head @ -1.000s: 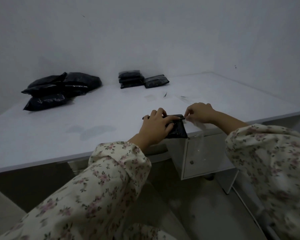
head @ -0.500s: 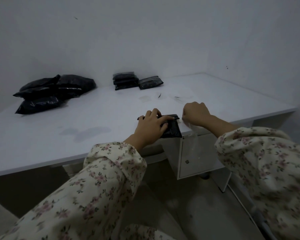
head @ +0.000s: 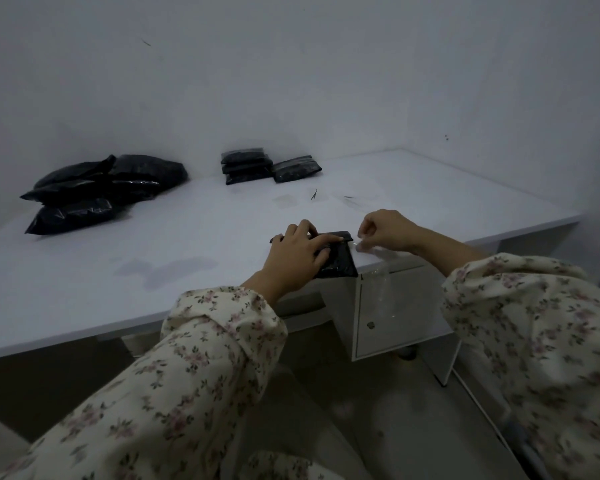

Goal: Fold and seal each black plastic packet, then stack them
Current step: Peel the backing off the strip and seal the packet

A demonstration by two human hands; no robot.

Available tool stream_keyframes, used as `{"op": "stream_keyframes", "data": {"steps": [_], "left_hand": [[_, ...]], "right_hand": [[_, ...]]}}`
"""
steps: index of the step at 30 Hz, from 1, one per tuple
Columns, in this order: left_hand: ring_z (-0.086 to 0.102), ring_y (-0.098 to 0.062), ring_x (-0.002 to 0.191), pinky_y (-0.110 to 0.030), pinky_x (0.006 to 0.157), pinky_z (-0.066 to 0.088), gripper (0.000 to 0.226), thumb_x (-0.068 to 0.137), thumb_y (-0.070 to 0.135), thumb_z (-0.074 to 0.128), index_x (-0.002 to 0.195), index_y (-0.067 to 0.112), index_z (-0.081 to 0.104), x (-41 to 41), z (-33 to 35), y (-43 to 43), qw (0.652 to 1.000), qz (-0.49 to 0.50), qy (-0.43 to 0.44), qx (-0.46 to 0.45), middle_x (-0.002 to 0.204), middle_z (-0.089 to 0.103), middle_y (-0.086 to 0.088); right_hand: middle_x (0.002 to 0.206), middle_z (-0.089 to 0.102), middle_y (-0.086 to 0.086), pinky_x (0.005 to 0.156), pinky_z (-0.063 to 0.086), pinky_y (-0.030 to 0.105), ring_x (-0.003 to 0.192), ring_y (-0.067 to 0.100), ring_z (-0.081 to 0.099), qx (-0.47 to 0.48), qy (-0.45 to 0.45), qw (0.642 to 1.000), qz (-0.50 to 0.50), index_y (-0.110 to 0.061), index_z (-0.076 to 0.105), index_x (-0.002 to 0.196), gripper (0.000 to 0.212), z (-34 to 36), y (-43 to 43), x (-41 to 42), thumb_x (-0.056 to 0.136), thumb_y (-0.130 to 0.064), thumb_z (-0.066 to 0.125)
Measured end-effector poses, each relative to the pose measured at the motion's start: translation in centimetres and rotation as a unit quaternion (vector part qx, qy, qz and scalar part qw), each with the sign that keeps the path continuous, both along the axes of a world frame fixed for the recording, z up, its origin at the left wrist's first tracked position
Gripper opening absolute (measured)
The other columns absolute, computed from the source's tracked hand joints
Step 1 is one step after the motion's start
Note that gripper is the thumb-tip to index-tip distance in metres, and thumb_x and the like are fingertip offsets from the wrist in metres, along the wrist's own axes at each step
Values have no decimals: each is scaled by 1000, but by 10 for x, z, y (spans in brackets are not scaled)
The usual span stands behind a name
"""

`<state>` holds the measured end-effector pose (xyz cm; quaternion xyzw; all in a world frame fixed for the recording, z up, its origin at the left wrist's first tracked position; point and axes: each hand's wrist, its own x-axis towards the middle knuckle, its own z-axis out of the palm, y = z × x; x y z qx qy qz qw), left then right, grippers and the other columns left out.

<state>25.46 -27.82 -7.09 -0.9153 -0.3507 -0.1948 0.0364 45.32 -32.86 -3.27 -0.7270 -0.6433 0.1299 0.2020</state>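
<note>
Your left hand (head: 298, 252) was pressed flat on the packet (head: 338, 263), fold running 9-to-3, and your right hand (head: 387, 230) pinched clear tape (head: 378, 252) just off its 3 o'clock end.

On the tabletop (head: 187, 244): about four loose black packets (head: 94, 192), hard to separate in the dim light, far left; three stacked packets (head: 246, 167) and one single packet (head: 296, 169), far middle; one near packet (head: 342, 262) and one clear strip (head: 378, 253), front edge.
</note>
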Motion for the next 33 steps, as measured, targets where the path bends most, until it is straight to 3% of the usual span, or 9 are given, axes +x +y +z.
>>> {"op": "stream_keyframes", "data": {"steps": [3,8,13,19,23,28,33], "left_hand": [[42,-22,113,-41,96,37,38,101,37,34,137,39,44,-1,1,-1,1000,0,2,-4,122,45,-5],[42,-21,113,-41,96,38,38,101,37,33,137,40,44,-4,2,0,1000,1,8,-4,122,45,-4],[43,-22,112,-41,95,39,38,101,38,33,137,40,44,-6,2,0,1000,4,9,1,121,45,-4],[43,-21,112,-41,94,39,39,100,38,33,138,41,43,-14,5,2,1000,8,22,6,122,45,-4],[42,-22,114,-43,95,39,38,100,40,34,136,37,45,-24,7,5,999,25,32,5,124,44,-4],[39,-26,121,-43,104,31,38,100,38,32,130,25,51,-34,8,12,994,51,74,62,129,45,-7],[38,-27,119,-40,97,34,38,101,35,34,136,30,47,-79,5,35,994,87,47,43,133,42,-6]], "right_hand": [[89,59,0,58,32,7,87,12,51,41,-1,999,-15,0,69,99,21,-3,2,1,80,-9,73],[87,71,16,60,42,11,67,12,59,79,74,994,-26,2,71,88,8,-4,-1,-2,84,-3,67],[73,65,8,66,48,23,63,12,58,48,128,991,-1,-4,67,81,6,3,-6,-10,85,-3,64],[70,62,8,59,48,21,64,16,57,-18,194,980,38,-1,66,86,7,24,-11,-21,88,0,59],[70,57,4,60,52,25,61,13,52,-14,339,938,67,-4,65,88,9,39,-8,-40,91,-2,56],[72,56,0,62,46,28,60,11,53,-49,412,902,114,-10,64,89,10,52,9,-74,93,-8,55],[74,55,-4,76,45,34,69,11,54,-91,543,825,131,-18,60,84,16,47,38,-97,96,-15,49]]}}
